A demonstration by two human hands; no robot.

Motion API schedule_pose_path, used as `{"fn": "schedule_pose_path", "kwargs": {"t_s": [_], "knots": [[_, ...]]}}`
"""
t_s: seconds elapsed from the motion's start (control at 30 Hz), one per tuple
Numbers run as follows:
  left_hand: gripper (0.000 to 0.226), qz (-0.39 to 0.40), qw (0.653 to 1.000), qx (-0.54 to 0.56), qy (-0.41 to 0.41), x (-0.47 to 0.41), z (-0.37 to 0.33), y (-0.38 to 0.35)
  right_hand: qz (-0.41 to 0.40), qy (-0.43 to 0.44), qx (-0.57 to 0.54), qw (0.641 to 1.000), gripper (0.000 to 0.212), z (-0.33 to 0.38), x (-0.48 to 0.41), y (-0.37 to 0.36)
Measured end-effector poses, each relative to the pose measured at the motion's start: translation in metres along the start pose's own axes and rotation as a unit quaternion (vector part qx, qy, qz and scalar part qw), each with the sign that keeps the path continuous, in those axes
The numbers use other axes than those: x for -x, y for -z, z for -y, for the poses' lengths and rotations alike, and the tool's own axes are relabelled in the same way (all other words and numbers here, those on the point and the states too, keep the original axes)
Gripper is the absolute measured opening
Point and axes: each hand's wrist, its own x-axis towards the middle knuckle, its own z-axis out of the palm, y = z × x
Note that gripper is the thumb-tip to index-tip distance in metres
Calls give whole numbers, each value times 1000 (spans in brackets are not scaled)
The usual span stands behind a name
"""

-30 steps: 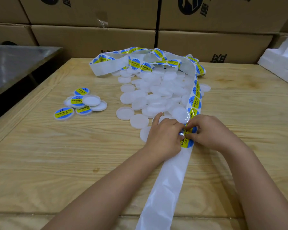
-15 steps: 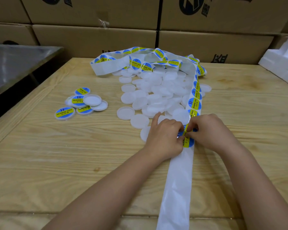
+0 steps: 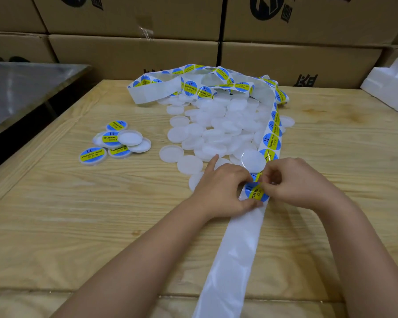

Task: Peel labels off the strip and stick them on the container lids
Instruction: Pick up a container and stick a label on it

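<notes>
the round blue sticker with a yellow band (image 3: pixel 256 194) reads "soldering paste" across the yellow, with a "ii" on the blue above it. the smaller line underneath is too tiny to read. it sits on the long glossy white backing strip (image 3: pixel 234 249), right of the middle of the pale wooden tabletop (image 3: pixel 78 226).

the left hand (image 3: pixel 223 189) grips the strip just beside the sticker, thumb at the sticker's near side, index finger stuck out straight. the right hand (image 3: pixel 301 182) pinches the sticker's far edge between thumb and curled fingers.

the strip runs off the near edge and loops toward the far edge over a heap of plain white round plastic lids (image 3: pixel 221 129), carrying more of the same stickers. near the left edge there's a small cluster of lids (image 3: pixel 112 143), four showing that same sticker.

brown cardboard boxes with black print (image 3: pixel 133 53) are stacked behind the far edge, a steel table (image 3: pixel 21 88) is off the left, and there's white foam packing (image 3: pixel 391 88) by the far right corner.
</notes>
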Motion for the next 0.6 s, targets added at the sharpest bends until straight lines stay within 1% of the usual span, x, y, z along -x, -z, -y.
{"fn": "schedule_pose_path", "kwargs": {"t_s": [0.17,0.3,0.33,0.37,0.43,0.47,0.5,0.53,0.6], "knots": [[55,-1,1000,2,-11,1,5,-2,47,-31,-144,988,18,-8,-2,8],[64,9,999,28,-21,3,4,1,41,-48,-263,963,13,-14,-4,10],[60,-4,999,46,-19,4,3,3,33,-49,-286,956,15,-14,-4,10],[53,-34,997,72,-14,5,3,5,23,-51,-311,949,18,-13,-5,10],[31,-147,982,118,8,6,5,10,-3,-54,-368,928,22,-11,-6,9],[22,-207,970,124,29,5,8,14,-20,-55,-395,917,20,-10,-8,8],[18,-250,959,116,58,5,13,18,-39,-57,-421,904,19,-9,-9,6],[16,-268,954,94,91,4,19,21,-58,-59,-444,892,21,-8,-11,4],[13,-241,959,30,145,3,31,24,-89,-68,-482,869,26,-6,-15,-3]]}}
